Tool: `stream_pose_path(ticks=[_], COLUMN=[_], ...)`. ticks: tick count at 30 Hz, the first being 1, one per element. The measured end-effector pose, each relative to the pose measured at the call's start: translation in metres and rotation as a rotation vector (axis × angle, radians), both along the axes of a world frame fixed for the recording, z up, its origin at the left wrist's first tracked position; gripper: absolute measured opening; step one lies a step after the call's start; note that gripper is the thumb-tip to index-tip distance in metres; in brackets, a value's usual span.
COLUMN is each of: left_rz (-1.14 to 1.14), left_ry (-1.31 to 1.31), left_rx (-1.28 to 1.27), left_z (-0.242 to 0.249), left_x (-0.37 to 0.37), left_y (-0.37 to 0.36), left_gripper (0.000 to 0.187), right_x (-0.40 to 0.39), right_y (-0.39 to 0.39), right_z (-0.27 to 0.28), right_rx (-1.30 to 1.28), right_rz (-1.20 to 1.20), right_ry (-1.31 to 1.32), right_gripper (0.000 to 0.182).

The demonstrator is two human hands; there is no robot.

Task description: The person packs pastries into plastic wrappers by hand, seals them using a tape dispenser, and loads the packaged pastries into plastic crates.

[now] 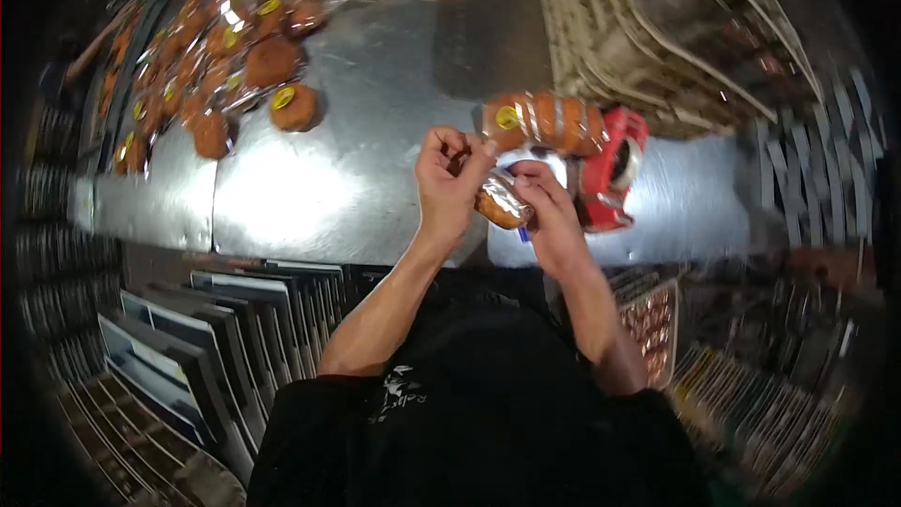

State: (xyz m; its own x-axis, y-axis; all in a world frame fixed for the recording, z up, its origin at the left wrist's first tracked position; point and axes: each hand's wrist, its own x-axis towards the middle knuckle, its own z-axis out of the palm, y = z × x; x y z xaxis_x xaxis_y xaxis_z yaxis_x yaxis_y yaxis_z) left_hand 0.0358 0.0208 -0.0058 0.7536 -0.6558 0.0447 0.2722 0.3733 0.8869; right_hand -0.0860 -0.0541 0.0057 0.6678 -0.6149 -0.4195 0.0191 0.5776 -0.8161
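Spanning the space in front of the person, the metal table carries everything being handled. Pale plastic baskets stand at its far right side, beside the working spot rather than across it. A spread of wrapped buns covers the far left, set away from the hands, probably to leave them elbow room. The red tape dispenser sits just right of the right hand, likely placed for a short reach. Beyond the hands, a row of packed buns lies sideways, its right end against or over the dispenser; which one cannot be told.

Between the hands, above the table's near edge, is a smaller wrapped bun. The right hand is closed around its right side, thumb on top, seemingly to steady it. The left hand is pinched nearly shut at its upper left, apparently on the gathered end of the clear wrapper, perhaps holding it snug; the fingertips hide the exact contact.
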Motion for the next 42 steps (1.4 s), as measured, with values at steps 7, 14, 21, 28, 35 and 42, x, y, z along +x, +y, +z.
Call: stream_pose_path(ticks=[7, 14, 21, 28, 35, 42], left_rz=[0.251, -0.464, -0.285, -0.183, -0.292, 0.577], left_ry=[-0.121, 0.145, 0.630, 0.184, -0.143, -0.999], left_rx=[0.249, 0.103, -0.077, 0.142, 0.645, 1.856], left_z=[-0.005, 0.001, 0.015, -0.006, -0.012, -0.050], left_x=[0.027, 0.047, 0.052, 0.050, 0.127, 0.331], left_y=[0.003, -0.008, -0.009, -0.006, -0.025, 0.035], left_gripper=[0.030, 0.031, 0.029, 0.053, 0.047, 0.123], right_x=[0.036, 0.036, 0.033, 0.032, 0.018, 0.026], right_y=[-0.003, -0.045, -0.021, -0.031, -0.057, -0.034], right_z=[0.058, 0.041, 0.028, 0.024, 0.055, 0.038], right_rx=[-1.306, -1.285, 0.218, -0.586, -0.585, -0.645], right_rz=[0.376, 0.701, 0.094, 0.020, -0.023, 0.086], right_ry=[-0.030, 0.518, -0.140, 0.000, 0.108, 0.031], right_gripper=[0.020, 0.065, 0.064, 0.075, 0.049, 0.047])
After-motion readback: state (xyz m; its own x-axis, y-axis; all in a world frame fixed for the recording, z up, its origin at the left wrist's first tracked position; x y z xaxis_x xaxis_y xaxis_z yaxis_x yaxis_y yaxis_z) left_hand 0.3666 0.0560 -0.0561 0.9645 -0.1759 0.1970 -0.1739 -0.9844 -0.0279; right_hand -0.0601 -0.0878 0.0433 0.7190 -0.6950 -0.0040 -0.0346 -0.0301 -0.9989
